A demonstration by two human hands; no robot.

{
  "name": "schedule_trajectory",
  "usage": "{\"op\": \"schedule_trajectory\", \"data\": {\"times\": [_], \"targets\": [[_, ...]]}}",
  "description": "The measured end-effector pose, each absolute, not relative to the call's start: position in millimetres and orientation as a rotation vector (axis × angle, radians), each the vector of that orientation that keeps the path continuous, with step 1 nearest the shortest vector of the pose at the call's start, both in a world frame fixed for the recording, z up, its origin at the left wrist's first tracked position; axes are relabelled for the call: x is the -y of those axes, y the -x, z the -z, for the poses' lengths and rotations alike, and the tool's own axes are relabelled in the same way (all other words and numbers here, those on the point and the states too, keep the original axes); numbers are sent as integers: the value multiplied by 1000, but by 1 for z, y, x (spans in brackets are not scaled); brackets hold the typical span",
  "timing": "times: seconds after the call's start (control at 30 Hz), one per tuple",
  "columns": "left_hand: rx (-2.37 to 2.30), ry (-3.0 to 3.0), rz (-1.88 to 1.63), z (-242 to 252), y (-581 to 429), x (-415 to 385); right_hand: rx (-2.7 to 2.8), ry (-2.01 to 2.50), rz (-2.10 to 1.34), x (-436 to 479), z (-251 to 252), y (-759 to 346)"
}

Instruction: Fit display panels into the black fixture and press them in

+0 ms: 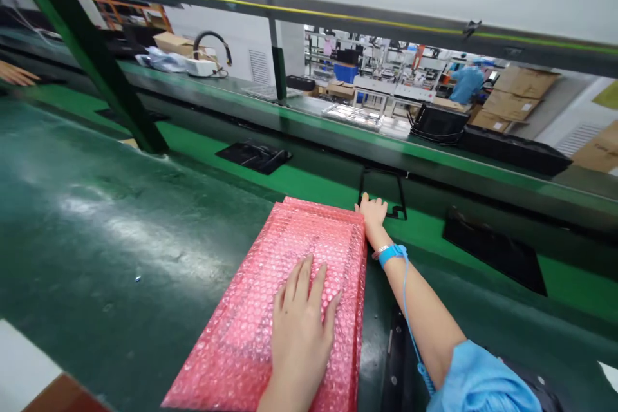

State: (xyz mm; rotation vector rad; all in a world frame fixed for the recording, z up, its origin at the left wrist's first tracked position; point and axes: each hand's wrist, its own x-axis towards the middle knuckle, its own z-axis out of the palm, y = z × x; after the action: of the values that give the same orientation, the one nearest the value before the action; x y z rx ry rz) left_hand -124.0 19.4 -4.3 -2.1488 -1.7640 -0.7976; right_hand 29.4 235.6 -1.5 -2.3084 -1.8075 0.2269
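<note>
A small stack of pink bubble-wrap bags [251,309] lies on the green worktable. My left hand [302,328] rests flat on the top bag, fingers spread. Beyond the stack, my right hand [373,214] reaches over to the green conveyor belt [318,185], with a blue wrist strap [392,253] and its cord on that arm. Its fingers are bent over the lower left part of a thin black rectangular frame [402,196], whose near edge they partly cover.
Along the belt lie dark flat panels [254,156] [492,248]. A green post [103,71] rises at the left; another person's hand [18,73] shows at the far left. A shelf with a black bin [438,122] runs behind the belt. A person in blue [467,82] is in the background.
</note>
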Motion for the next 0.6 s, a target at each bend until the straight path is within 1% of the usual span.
{"op": "schedule_trajectory", "data": {"times": [0.17, 0.3, 0.4, 0.47, 0.53, 0.6], "targets": [[1856, 2158, 890, 4, 121, -19, 1746, 2327, -338, -231, -23, -57], [1910, 2196, 940, -6, 120, -18, 1744, 2153, -503, -202, -58, -110], [1980, 2248, 979, -16, 121, -18, 1770, 1999, -563, -138, -73, -160], [2016, 2317, 1041, -22, 125, -19, 1809, 1914, -535, -77, -71, -192], [2034, 2375, 1155, -25, 132, -22, 1940, 1717, -378, -10, -61, -222], [2069, 2320, 1356, -26, 143, -23, 2114, 1667, -184, 55, -50, -247]]}}
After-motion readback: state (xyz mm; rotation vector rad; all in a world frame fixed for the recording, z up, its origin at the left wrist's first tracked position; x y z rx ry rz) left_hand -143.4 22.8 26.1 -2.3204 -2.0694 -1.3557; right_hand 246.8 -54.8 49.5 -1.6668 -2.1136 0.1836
